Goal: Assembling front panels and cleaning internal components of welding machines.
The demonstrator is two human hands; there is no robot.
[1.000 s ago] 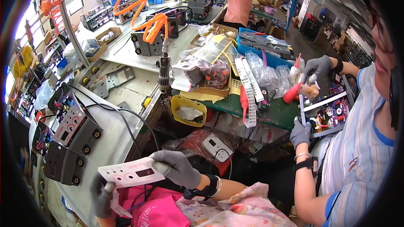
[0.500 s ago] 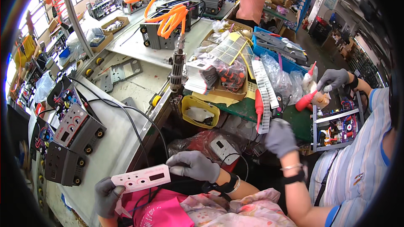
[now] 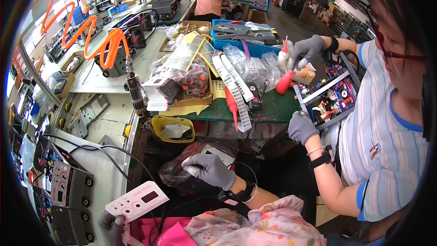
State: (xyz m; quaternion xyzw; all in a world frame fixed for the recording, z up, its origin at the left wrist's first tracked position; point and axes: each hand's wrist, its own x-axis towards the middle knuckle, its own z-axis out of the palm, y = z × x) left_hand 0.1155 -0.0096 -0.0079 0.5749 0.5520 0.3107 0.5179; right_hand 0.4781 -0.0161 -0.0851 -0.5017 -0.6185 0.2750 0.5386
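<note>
Work with the white panel [image 3: 138, 200]: holding it by the lower left corner in the left hand [image 3: 112, 228], tilted, near the pink cloth [image 3: 177, 228]. Pinching there with the thumb pressed on the printed face; cannot tell how the other fingers are lying behind. With the right hand [image 3: 211, 171], hovering near the clear plastic bag [image 3: 173, 168], apart from the panel and apparently gripping nothing, with fingers close together and loosely bent.

Judging from this, is probably only holding the panel at this step, and not fixing it to anything. For any next move, is perhaps calling for the free right hand at the opposite edge, without bending the sheet.

In material, is looking thin, smooth and rather stiff, maybe plastic or coated metal; showing round holes, a dark rectangular window and straight edges. On the grey glove [image 3: 217, 175] of the right hand, showing matte fabric; on the bag, shining with many creases. At left, seeing a boxy dark grey device [image 3: 81, 189] with round black feet and a similar white front. Farther off, seeing a yellow tub [image 3: 173, 140] and a glossy red conical bottle [image 3: 231, 105].
</note>
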